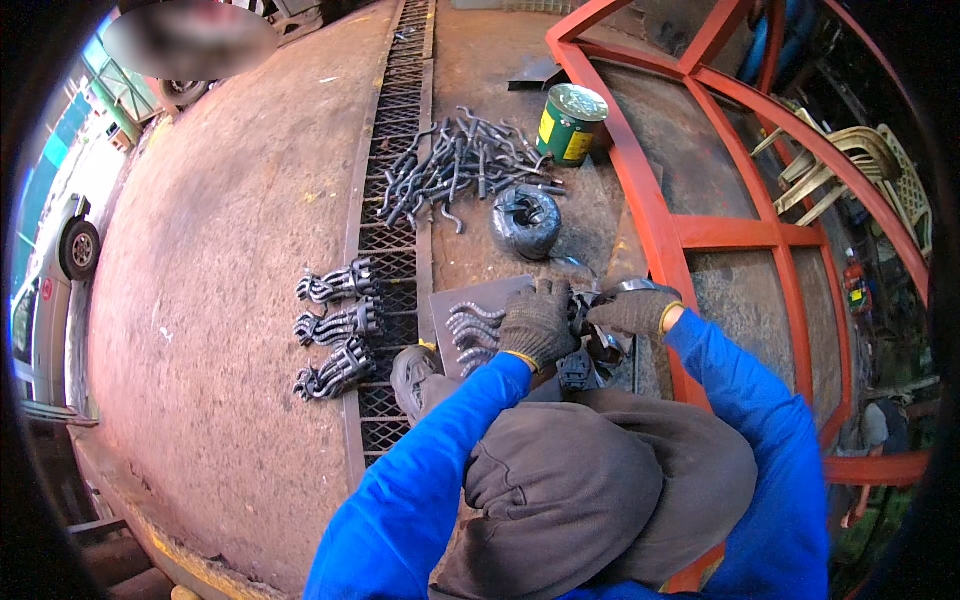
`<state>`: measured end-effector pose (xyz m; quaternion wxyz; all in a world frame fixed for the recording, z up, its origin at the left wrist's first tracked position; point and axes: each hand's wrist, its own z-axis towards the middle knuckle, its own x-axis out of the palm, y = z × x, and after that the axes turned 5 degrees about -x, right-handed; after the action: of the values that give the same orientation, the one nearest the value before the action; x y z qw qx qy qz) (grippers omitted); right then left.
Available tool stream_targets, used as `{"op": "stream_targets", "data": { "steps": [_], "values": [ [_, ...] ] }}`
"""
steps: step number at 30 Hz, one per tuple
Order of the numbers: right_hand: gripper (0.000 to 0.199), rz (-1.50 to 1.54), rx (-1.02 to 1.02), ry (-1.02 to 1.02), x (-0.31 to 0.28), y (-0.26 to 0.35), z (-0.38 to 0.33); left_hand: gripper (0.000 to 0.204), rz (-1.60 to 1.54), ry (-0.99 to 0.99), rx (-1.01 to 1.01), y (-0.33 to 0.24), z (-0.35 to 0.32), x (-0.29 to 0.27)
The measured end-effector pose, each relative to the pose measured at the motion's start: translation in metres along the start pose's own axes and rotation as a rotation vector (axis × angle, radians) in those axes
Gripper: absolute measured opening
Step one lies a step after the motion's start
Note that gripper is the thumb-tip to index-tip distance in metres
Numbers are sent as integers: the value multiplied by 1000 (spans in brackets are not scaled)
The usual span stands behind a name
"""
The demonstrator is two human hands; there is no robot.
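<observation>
Bent steel rods [473, 332] lie side by side on a flat metal plate [455, 300] before my knees. My gloved left hand [541, 320] is closed over their right-hand ends, hiding part of them. Just to its right, my gloved right hand [632, 308] is closed around something with a shiny, curved silver edge [636, 285]; its kind is unclear. Dark, glossy material, partly hidden, lies between and below my hands. Three bundles of similar rods [336, 324] rest to the left, gathered at their right ends. Beyond the plate is a loose heap of bent rods [458, 165].
A dark, shiny wrapped coil [525, 222] and a green-and-yellow tin [572, 125] stand ahead. A metal grating strip [392, 240] runs along the floor. Red steel frames [665, 215] rise close on my right, with stacked plastic chairs [850, 165] behind. A vehicle [55, 290] is far left.
</observation>
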<state>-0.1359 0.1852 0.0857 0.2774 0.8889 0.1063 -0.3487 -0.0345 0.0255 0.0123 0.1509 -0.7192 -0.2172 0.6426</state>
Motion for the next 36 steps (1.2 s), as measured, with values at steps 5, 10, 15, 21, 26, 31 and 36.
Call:
{"op": "stream_targets", "data": {
  "steps": [5,10,15,21,26,31,36],
  "values": [
    [48,-25,-72,-36,8,0,5,74,1,-59,-5,8,-2,6],
    [45,-166,-170,-139,-5,12,0,77,7,-59,8,11,-1,7],
    [38,125,-289,-214,1,-16,11,78,10,-95,30,4,-1,6],
    [26,381,-540,-554,6,16,-44,75,-31,-38,-40,7,-5,-1],
    [25,1681,-831,90,45,-36,-120,72,-70,-53,-21,5,-3,4],
    [25,1464,31,-221,174,-200,-176,68,-95,-89,8,6,-1,6],
    [31,1173,623,-222,312,-251,-189,67,-63,-88,-4,1,-3,0]
  ]
}}
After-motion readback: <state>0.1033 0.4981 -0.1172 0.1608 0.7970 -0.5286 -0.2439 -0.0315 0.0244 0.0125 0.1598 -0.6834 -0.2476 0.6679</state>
